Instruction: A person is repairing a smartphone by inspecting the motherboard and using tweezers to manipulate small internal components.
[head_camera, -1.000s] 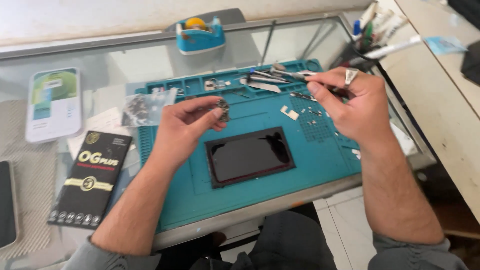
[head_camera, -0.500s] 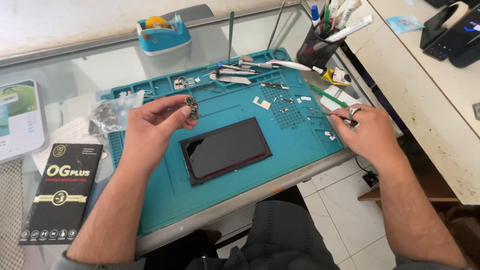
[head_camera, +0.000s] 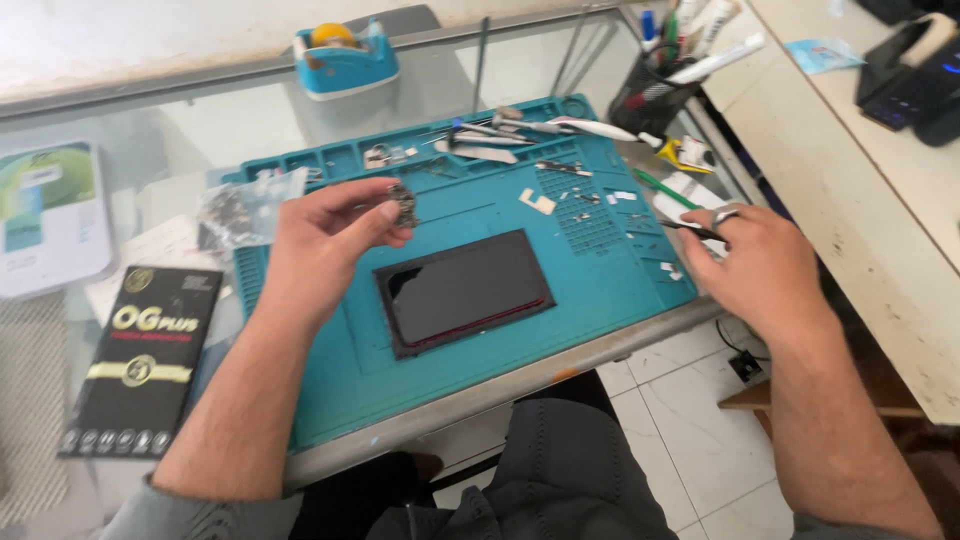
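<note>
**Small part in the air, tweezers at the mat's edge**

My left hand (head_camera: 330, 235) is up over the teal work mat (head_camera: 330, 390), thumb and fingertips pinched narrow on a small dark metal part (head_camera: 404, 203), a knobbly, dull-grey piece with tiny edges. It sits above the mat's upper left area, just beyond the top corner of the phone (head_camera: 463, 292), which lies flat with its glossy black face showing in the middle of the mat.

My right hand (head_camera: 760, 265) is out at the mat's right edge, fingers closed round a thin pair of tweezers (head_camera: 690, 226), the dark tips pointing back toward the mat.

The risks as I see them: that part is only held by a light pinch, so a slip would drop it, and it might land on the phone's glass or bounce off. The mat is soft and rubbery with moulded trays and a ribbed grid, which would probably catch it, but beyond it is smooth glass tabletop (head_camera: 180, 140) and then tiled floor. Loose white bits and screws lie scattered near my right wrist; a careless sweep could scatter them. The tweezer tips are sharp, and a scratch on the screen is likely if I come in steep. The clear bag of parts (head_camera: 240, 208) beside my left hand looks crinkly and easy to nudge.
</note>
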